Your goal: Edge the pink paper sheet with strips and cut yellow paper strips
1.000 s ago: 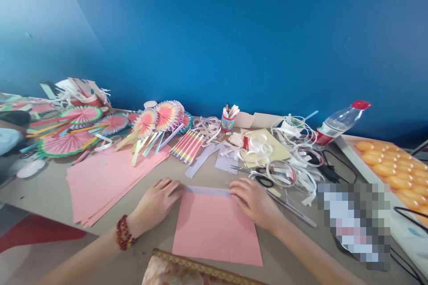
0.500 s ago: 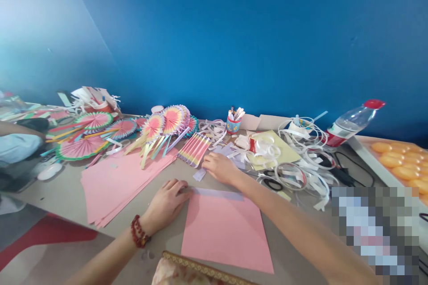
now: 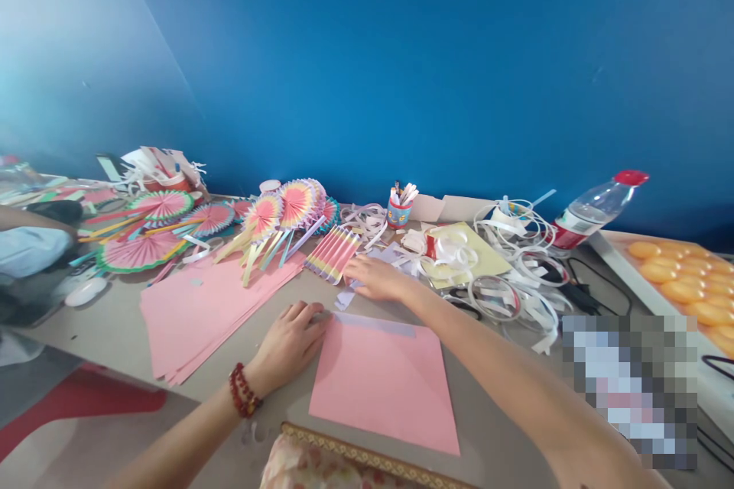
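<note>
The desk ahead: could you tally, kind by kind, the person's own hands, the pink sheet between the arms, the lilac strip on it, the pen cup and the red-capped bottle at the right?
Left hand and right hand: 2
Pink sheet: 1
Lilac strip: 1
Pen cup: 1
Red-capped bottle: 1
Total: 6

The person's left hand (image 3: 291,344) lies palm down with its fingers gently bent, the left forearm (image 3: 186,439) slanting up from the lower left. The right arm (image 3: 487,355) stretches farther out, diagonally leftward (bare as far as it shows), and the right hand (image 3: 375,280) is palm down, fingers curving downward.
</note>
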Available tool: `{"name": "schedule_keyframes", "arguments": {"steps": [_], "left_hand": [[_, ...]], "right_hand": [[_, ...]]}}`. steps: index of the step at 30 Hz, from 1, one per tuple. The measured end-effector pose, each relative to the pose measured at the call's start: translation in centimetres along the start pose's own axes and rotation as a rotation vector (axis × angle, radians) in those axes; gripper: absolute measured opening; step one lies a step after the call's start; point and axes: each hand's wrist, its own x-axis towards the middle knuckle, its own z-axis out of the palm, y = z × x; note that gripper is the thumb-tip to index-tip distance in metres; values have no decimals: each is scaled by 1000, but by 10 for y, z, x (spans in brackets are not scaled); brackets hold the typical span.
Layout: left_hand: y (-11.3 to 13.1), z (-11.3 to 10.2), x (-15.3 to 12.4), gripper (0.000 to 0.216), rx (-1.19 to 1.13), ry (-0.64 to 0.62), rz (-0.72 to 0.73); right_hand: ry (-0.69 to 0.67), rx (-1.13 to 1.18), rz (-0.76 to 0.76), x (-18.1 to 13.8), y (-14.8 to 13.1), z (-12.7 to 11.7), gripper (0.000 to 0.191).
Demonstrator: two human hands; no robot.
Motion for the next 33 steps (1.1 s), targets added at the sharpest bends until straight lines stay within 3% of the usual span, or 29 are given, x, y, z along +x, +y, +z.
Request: {"name": "schedule_keyframes", "arguments": {"steps": [7, 24, 29, 33], "left_hand": [[-3, 4, -1, 32, -28, 15, 0], [-1, 2, 0, 30, -64, 47, 0], [-2, 2, -1, 31, -70, 39, 0], [-2, 3, -1, 30, -104, 54, -13]], "right_hand": [[25, 86, -39, 6, 10, -3, 10], [124, 216, -42, 18, 13, -1, 14], [246, 369, 80, 20, 9, -2, 10], [446, 582, 204, 22, 21, -7, 5]]}}
